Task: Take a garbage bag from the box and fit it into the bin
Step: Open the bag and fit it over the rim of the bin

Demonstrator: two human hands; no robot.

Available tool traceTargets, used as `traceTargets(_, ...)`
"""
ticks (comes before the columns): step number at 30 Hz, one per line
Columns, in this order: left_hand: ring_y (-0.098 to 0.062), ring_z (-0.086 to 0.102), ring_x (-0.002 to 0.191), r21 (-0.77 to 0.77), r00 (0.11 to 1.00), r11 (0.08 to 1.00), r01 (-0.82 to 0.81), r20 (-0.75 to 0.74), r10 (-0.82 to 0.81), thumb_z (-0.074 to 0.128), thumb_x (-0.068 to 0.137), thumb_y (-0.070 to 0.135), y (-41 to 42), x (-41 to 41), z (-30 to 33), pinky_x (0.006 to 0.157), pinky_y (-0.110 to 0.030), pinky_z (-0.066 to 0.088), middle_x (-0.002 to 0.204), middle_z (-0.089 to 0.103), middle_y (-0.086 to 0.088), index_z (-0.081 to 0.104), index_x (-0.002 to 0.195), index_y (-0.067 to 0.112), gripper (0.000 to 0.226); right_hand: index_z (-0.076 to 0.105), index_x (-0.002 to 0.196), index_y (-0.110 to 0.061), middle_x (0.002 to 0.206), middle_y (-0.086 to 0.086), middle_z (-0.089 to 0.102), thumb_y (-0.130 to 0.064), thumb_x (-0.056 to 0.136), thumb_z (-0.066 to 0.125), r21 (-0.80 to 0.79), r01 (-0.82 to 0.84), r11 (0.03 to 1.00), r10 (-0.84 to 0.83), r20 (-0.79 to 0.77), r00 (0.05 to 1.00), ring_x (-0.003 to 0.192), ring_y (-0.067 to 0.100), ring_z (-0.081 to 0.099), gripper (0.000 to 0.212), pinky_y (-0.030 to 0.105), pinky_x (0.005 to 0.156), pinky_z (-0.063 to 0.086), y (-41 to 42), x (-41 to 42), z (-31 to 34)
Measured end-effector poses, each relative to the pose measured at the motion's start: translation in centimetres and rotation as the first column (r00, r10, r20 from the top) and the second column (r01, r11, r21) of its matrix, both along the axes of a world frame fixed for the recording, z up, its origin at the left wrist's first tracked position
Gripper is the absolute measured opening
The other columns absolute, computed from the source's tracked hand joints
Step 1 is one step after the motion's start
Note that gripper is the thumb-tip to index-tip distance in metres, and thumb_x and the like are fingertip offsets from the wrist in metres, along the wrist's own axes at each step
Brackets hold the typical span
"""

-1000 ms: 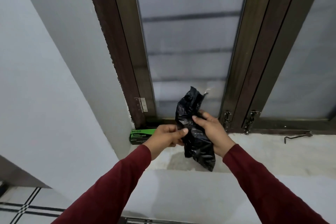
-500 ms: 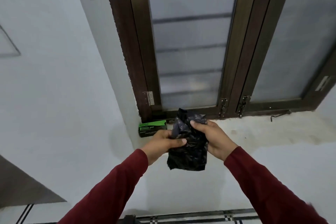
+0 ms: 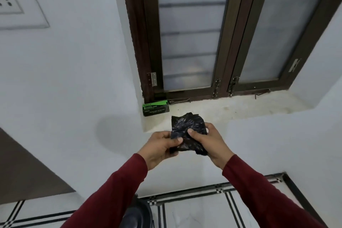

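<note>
Hands first: my left hand (image 3: 162,146) pinches the near-left edge of the garbage bag (image 3: 187,133), thumb on top, fingers curled beneath; my right hand (image 3: 209,142) grips the right side, thumb pressed onto the black film, fingers wrapped behind. Bag's a folded, crumpled wad between them, held in the air just this side of the window ledge (image 3: 231,111).

Step in hand, as I read it: opening the wad out. Best way is to find a loose edge with the thumbs and draw the hands apart, letting the folds drop, not tugging hard, since thin film like this could tear. Then hunt for the mouth.

Further out, the green box (image 3: 155,107) sits on the far-left corner of the ledge, under the dark window frame (image 3: 146,42). Down near my left sleeve, a dark rounded rim (image 3: 142,213), likely the bin, though I can't tell for certain. Striped floor tiles (image 3: 194,207) lie beside it.
</note>
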State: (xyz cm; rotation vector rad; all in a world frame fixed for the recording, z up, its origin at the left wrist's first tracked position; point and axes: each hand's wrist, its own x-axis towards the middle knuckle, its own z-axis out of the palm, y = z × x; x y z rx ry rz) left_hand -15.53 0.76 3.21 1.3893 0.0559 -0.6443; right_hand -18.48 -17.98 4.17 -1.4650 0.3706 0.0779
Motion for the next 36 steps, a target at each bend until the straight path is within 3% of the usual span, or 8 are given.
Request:
traceTargets(5, -0.011, 0.05, 0.051, 0.1, 0.953, 0.954, -0.282, 0.144, 0.266, 0.073, 0.097, 0.026, 0.0, -4.4, 0.4, 0.046, -0.023, 0.041, 0.074, 0.061, -0.007, 0.067, 0.096, 0.004, 0.022, 0.029, 0.134, -0.053, 0.103, 0.007, 0.079, -0.028, 0.084, 0.083, -0.048, -0.224, 0.973, 0.223, -0.037, 0.974, 0.087, 0.02, 0.077, 0.077, 0.035, 0.08, 0.061, 0.0, -4.8, 1.1)
traceTargets(9, -0.009, 0.043, 0.041, 0.224, 0.911, 0.895, -0.385, 0.246, 0.33, 0.078, 0.09, 0.042, -0.5, -9.4, 1.0, 0.043, -0.023, 0.035, 0.067, 0.064, -0.003, 0.06, 0.095, 0.013, 0.035, 0.069, 0.117, -0.025, 0.106, 0.016, 0.077, -0.015, 0.094, 0.071, -0.13, -0.23, 0.964, 0.231, -0.01, 0.973, 0.083, 0.018, 0.073, 0.025, 0.027, 0.072, 0.058, 0.4, -9.0, 1.6)
traceTargets(15, -0.011, 0.039, 0.038, 0.211, 0.872, 0.874, -0.438, 0.335, 0.356, 0.075, 0.093, 0.041, -0.9, -17.0, 0.7, 0.04, -0.021, 0.031, 0.053, 0.054, -0.001, 0.055, 0.07, 0.013, 0.041, 0.082, 0.077, -0.032, 0.091, -0.001, 0.076, -0.074, 0.077, 0.07, -0.533, -0.212, 0.819, 0.283, 0.054, 0.958, 0.091, 0.005, 0.068, 0.044, 0.024, 0.081, 0.052, 1.6, -16.0, 1.2)
traceTargets(19, -0.013, 0.04, 0.043, 0.206, 0.876, 0.879, -0.431, 0.33, 0.352, 0.077, 0.089, 0.049, 0.7, -21.3, 0.6, 0.044, -0.023, 0.032, 0.061, 0.055, -0.007, 0.056, 0.066, 0.016, 0.046, 0.081, 0.092, -0.025, 0.088, -0.003, 0.08, -0.039, 0.089, 0.074, -0.272, -0.367, 0.889, 0.358, -0.083, 0.93, 0.087, 0.013, 0.072, 0.016, 0.029, 0.075, 0.052, 2.1, -19.8, 1.3)
traceTargets(26, -0.008, 0.047, 0.039, 0.374, 0.93, 0.88, -0.292, 0.326, 0.17, 0.089, 0.079, 0.038, 5.4, -25.8, 1.1, 0.042, -0.019, 0.035, 0.05, 0.058, 0.006, 0.06, 0.092, 0.011, 0.042, 0.068, 0.099, -0.017, 0.087, 0.001, 0.076, -0.024, 0.091, 0.076, 0.305, -0.03, 0.952, 0.096, -0.202, 0.975, 0.075, 0.016, 0.07, 0.014, 0.028, 0.064, 0.054, 4.0, -21.6, 1.1)
traceTargets(31, -0.011, 0.054, 0.109, 0.638, 0.818, 0.63, -0.444, 0.576, -0.007, 0.087, 0.076, 0.041, 8.3, -26.8, 0.0, 0.09, -0.025, 0.046, 0.119, 0.055, 0.006, 0.055, 0.121, 0.033, 0.057, 0.054, 0.091, -0.02, 0.09, 0.006, 0.072, -0.014, 0.096, 0.069, 0.28, -0.063, 0.958, 0.098, -0.112, 0.989, 0.075, 0.02, 0.071, 0.017, 0.03, 0.062, 0.056, 7.9, -22.5, 0.4)
traceTargets(33, -0.011, 0.054, 0.112, 0.529, 0.744, 0.696, -0.485, 0.669, 0.01, 0.084, 0.08, 0.034, 9.1, -27.1, 0.6, 0.097, -0.028, 0.046, 0.12, 0.058, 0.007, 0.064, 0.119, 0.037, 0.044, 0.06, 0.094, -0.018, 0.086, 0.007, 0.072, -0.007, 0.098, 0.063, 0.278, -0.115, 0.954, 0.141, -0.074, 0.987, 0.072, 0.019, 0.07, 0.013, 0.028, 0.058, 0.055, 9.6, -23.0, 0.4)
traceTargets(36, -0.008, 0.07, 0.078, 0.38, 0.888, 0.872, -0.308, 0.444, 0.12, 0.083, 0.083, 0.041, 10.7, -27.4, 1.8, 0.076, -0.032, 0.059, 0.086, 0.075, 0.004, 0.077, 0.096, 0.028, 0.019, 0.069, 0.106, -0.009, 0.091, 0.01, 0.073, 0.001, 0.098, 0.055, 0.3, -0.171, 0.939, 0.188, -0.03, 0.982, 0.077, 0.02, 0.07, 0.019, 0.027, 0.058, 0.056, 12.0, -23.8, 0.8)
